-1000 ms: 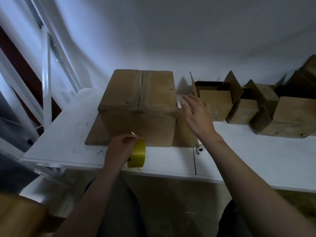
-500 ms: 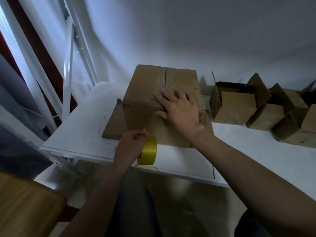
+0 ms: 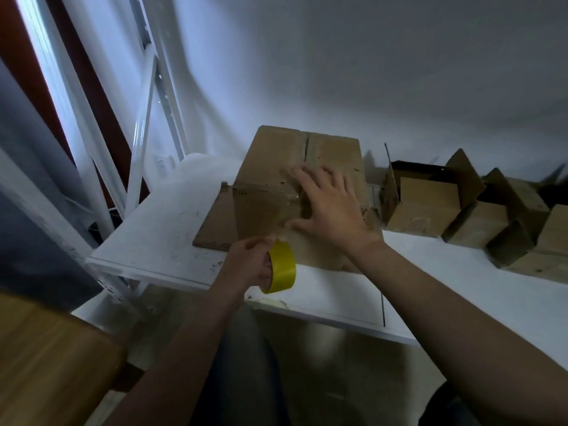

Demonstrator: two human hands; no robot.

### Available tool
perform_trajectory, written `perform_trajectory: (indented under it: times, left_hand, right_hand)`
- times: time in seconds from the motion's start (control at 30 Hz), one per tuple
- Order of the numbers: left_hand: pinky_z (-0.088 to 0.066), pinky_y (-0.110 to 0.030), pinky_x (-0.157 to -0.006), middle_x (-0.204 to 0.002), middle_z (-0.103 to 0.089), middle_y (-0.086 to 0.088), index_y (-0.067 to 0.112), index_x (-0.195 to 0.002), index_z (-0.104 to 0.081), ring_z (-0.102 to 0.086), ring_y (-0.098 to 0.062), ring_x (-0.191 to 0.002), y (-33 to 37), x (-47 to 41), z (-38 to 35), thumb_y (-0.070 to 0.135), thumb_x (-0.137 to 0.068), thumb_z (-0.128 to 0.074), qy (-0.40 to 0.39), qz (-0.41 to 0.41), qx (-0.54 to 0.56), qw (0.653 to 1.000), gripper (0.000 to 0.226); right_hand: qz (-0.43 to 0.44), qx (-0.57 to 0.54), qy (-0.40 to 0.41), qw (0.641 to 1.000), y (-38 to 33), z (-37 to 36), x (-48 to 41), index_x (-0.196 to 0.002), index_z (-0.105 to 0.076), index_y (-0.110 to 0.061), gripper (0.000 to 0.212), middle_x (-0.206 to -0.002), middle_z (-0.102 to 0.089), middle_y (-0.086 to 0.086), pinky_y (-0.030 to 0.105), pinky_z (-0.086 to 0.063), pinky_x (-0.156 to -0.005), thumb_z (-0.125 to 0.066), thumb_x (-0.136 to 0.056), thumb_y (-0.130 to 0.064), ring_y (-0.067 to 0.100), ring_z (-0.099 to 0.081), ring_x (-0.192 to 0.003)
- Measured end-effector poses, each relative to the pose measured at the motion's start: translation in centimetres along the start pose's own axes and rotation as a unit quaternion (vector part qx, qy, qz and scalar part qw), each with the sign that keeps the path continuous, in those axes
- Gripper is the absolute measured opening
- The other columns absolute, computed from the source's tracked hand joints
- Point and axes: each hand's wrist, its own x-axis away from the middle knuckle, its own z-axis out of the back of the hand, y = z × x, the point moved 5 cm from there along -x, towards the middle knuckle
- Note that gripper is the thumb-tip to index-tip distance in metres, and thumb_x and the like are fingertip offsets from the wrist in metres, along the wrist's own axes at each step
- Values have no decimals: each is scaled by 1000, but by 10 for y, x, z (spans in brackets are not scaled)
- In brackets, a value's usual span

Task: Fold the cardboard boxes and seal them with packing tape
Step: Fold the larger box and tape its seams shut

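At frame centre a matte brown cardboard box [image 3: 276, 149], top flaps closed, sits on the scuffed white worktop [image 3: 159, 238]. The right hand [image 3: 325, 207] lies flat, fingers spread, over its near top edge. Just below, the left hand [image 3: 249, 265] grips a glossy yellow tape roll [image 3: 282, 267]. At the right stand angular open-flapped boxes [image 3: 424, 204].

Dim, cool light from upper left; motion blur, wide-angle warp at edges.
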Motion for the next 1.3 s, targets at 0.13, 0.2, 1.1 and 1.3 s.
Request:
perform_trajectory:
  times: [0.13,0.2,1.1,1.3]
  left_hand:
    - [-60,-49,-87,-116,-70,-7,20,-128,-62,-72,-30,-97,12,14,0,41,-95,-67,-13,14,58,998,39]
    - [-61,-48,-85,-105,-76,-6,19,-122,-68,-74,-28,-93,18,19,-2,42,-96,-64,-17,6,89,996,35]
    - [-44,-18,-73,-92,-69,14,29,-95,-75,-63,-5,-91,121,33,3,35,-91,-72,98,-279,-185,937,8]
    - [-46,-15,-75,-104,-75,0,13,-113,-77,-67,-12,-94,129,34,18,35,-93,-70,143,-294,-150,933,30]
  right_hand:
    - [-52,-192,74,977,-8,24,33,-129,-51,-30,63,-121,-46,-7,37,-44,-96,-59,-82,-72,14,-37,-115]
    - [-79,-225,30,971,-13,20,47,-122,-50,-30,73,-113,-51,-12,35,-51,-88,-56,-74,-84,9,-47,-106]
    - [102,-256,45,960,6,72,44,-124,-66,-26,37,-110,-49,-11,13,-38,-79,-74,-90,-39,6,-48,-99]
    - [109,-211,12,971,15,73,35,-129,-67,-31,41,-110,-51,-2,10,-35,-75,-73,-90,-42,9,-48,-96]
